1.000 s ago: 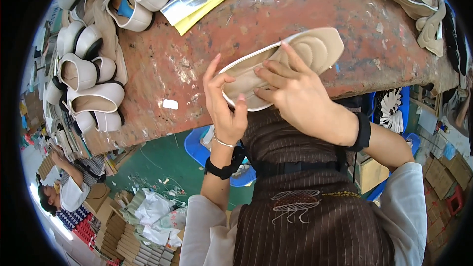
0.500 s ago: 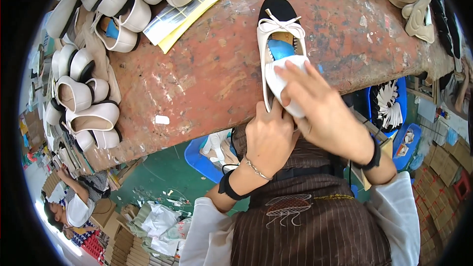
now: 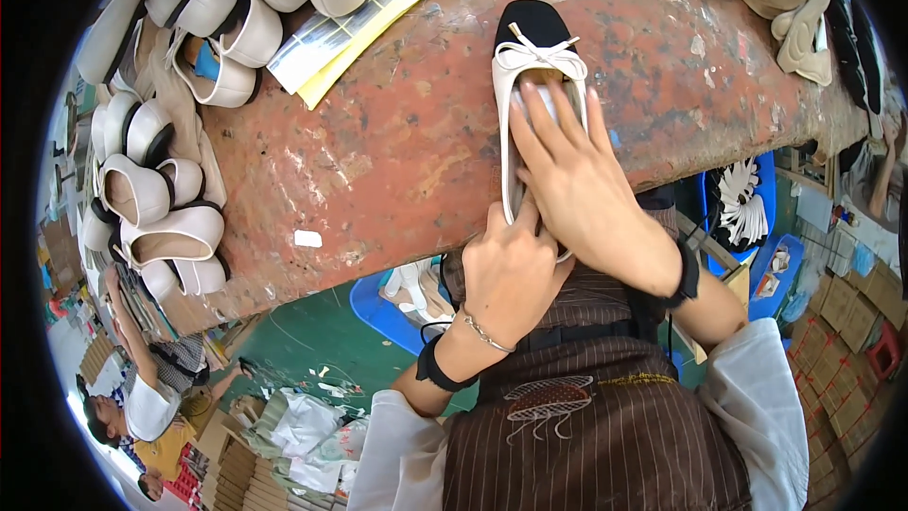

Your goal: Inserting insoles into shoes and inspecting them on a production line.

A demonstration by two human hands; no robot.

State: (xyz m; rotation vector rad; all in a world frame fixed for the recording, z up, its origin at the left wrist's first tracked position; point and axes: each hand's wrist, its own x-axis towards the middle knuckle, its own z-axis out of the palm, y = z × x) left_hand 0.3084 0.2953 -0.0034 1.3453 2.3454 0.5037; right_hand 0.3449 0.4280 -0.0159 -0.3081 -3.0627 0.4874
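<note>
A cream ballet flat (image 3: pixel 503 123) with a black toe cap and a thin bow lies on the worn red-brown table, its toe pointing away from me. My left hand (image 3: pixel 513 270) is closed around its heel end at the table's near edge. Inside the shoe, my right hand (image 3: pixel 588 180) presses down with fingers stretched out and spread. Beneath those fingers a white insole (image 3: pixel 549 100) shows in part; the rest of it is covered by the hand.
Cream shoes (image 3: pixel 170 227) are piled along the table's left side, beside a silver-and-yellow sheet (image 3: pixel 331 33). Beige insole-like pieces (image 3: pixel 804 47) lie at the far right. Blue bins (image 3: pixel 768 194) stand below the table. Another person (image 3: pixel 142 407) is at the lower left.
The white insole has gone from above the shoe down into it, and my right hand has moved forward over it, fingers spreading. The blue patch inside the shoe is now covered.
</note>
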